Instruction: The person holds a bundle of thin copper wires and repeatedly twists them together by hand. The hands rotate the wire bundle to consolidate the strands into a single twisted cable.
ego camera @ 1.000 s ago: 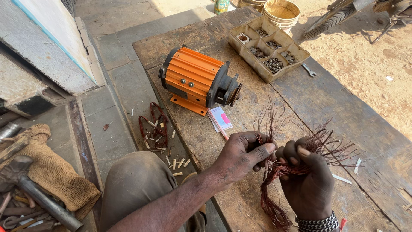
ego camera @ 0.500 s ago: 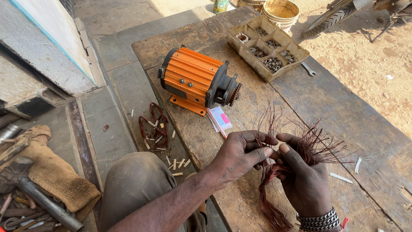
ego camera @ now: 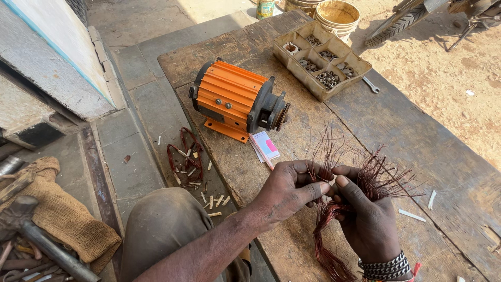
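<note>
A bundle of thin reddish copper wire [ego camera: 377, 177] is gripped by both hands over a worn wooden bench [ego camera: 417, 141]. My left hand [ego camera: 289, 190] pinches strands near the bundle's middle. My right hand [ego camera: 368, 222], with a beaded bracelet at the wrist, clasps the bundle from the right; loose wire ends fan upward and a looped tail hangs down toward the bench's near edge. An orange electric motor [ego camera: 235, 99] lies on its side on the bench behind the hands.
A divided tray [ego camera: 323, 60] of small metal parts sits at the bench's far end, a spanner [ego camera: 369, 83] beside it. A small pink-and-white packet [ego camera: 266, 145] lies near the motor. Wire scraps and wood slivers [ego camera: 190, 162] litter the stone floor; burlap [ego camera: 57, 219] lies at left.
Both hands have shifted slightly around the wire bundle; the right thumb has come closer to the left fingers. The motor and tray have not moved.
</note>
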